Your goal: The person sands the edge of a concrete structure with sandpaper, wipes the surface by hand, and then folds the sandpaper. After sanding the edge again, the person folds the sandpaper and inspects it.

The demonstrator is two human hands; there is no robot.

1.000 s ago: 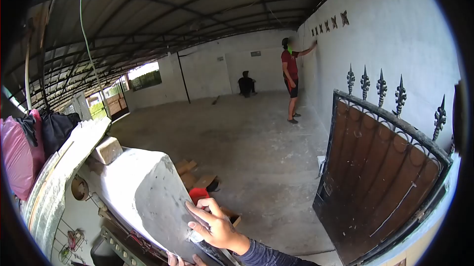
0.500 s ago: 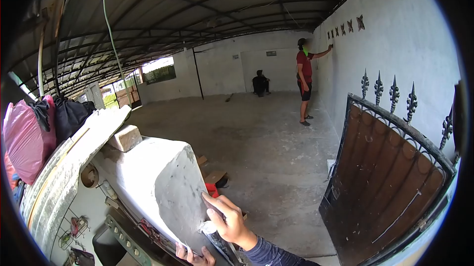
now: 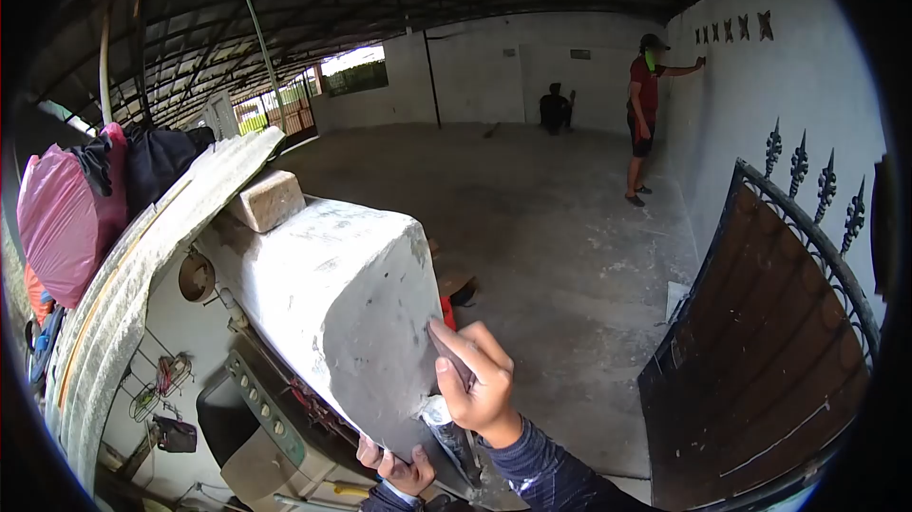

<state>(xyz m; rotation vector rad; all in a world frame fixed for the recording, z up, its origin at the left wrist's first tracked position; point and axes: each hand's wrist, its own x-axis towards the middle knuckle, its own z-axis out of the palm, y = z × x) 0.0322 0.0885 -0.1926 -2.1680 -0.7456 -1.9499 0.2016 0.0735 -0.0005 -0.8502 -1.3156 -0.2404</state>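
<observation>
- Smoothing grey plaster on the end face of one grey-white plastered concrete pillar cap [image 3: 328,322], lower centre of view, beside a brown iron gate [image 3: 760,360].
- Pressing the right hand [image 3: 475,384], fingers closed on a small flat scraping tool [image 3: 454,368], against the face.
- Curling the left hand [image 3: 394,463] round the cap's lower edge, steadying.
- Judging next move: sliding the tool on with even pressure.
- Counting: one tan brick [image 3: 268,199] resting on the cap, two people [image 3: 643,113] at the far wall.

No words, numbers or brand names can be read anywhere. A small plaque [image 3: 579,54] is seen on the far wall beside the standing person [image 3: 646,118], but it is too blurred.
</observation>
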